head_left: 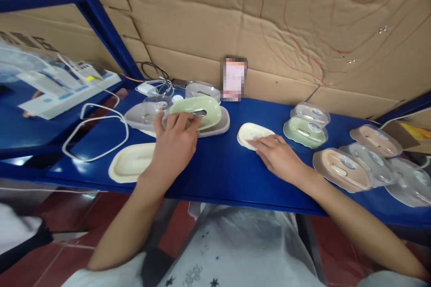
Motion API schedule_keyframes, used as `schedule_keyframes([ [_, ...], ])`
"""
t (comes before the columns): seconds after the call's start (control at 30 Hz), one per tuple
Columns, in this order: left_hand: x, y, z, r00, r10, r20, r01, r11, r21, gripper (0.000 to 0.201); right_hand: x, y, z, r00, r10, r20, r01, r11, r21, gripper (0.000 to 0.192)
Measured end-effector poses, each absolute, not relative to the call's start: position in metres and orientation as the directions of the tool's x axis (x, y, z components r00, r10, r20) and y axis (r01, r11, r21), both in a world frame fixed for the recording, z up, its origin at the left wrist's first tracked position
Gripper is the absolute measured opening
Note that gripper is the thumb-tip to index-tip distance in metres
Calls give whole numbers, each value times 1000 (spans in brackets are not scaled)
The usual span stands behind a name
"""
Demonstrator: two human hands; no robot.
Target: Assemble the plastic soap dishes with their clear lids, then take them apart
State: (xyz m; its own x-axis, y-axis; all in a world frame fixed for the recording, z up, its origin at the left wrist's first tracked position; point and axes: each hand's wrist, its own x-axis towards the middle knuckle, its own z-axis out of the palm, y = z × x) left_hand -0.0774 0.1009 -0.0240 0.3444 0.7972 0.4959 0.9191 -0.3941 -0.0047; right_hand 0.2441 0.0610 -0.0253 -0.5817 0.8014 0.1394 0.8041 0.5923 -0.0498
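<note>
My left hand [177,136] is closed with curled fingers at the near edge of a pale green oval tray [212,106] that has a slot in its middle. That tray lies tilted over a pale oval dish [224,122] and beside a clear plastic cover [151,108]. A larger cream oval dish [126,161] sits on the table below my left wrist. To the right, my right hand [278,157] has its fingers and thumb on the near right side of a small cream oval tray [251,131]. My fingers hide part of both trays.
Several clear-covered dishes, including a green one [305,132] and a peach one [341,168], stand on the right of the blue table [215,175]. A phone [233,78] leans on the cardboard behind. At left lie a white cable [96,116] and a power strip [67,98].
</note>
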Motion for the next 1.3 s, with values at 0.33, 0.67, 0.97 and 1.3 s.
schedule_keyframes([
  [0.33, -45, 57, -21, 622, 502, 601, 618, -786, 17, 31, 247, -21, -44, -458, 725, 515, 775, 609, -169, 77],
  [0.67, -22, 50, -39, 767, 442, 465, 490, -871, 20, 28, 250, -9, -58, -405, 806, 431, 810, 536, -239, 45],
  [0.97, -24, 48, -36, 798, 437, 414, 435, -894, 106, 37, 255, -13, -64, -283, 848, 448, 837, 447, -316, 32],
  [1.3, -19, 52, -47, 778, 485, 399, 464, -872, 156, 45, 256, -14, -66, -233, 869, 435, 840, 406, -359, 42],
])
